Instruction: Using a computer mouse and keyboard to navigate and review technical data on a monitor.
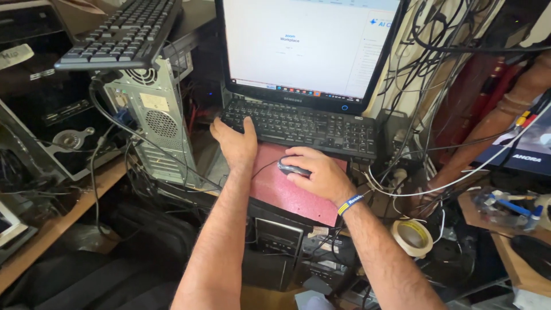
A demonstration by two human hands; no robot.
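Note:
My right hand (318, 172) is cupped over a dark computer mouse (288, 168) on a red pad (287, 192). A blue and yellow band is on that wrist. My left hand (234, 142) rests with its fingers on the left end of a black keyboard (310, 125), fingers apart, holding nothing. Just behind the keyboard stands a black-framed monitor (304, 46) showing a bright white window.
A grey computer case (155, 123) stands to the left with a second black keyboard (123, 31) lying on top. Tangled cables (436, 51) hang at the right. A roll of tape (412, 236) lies lower right. A wooden shelf edge (57, 224) runs at the left.

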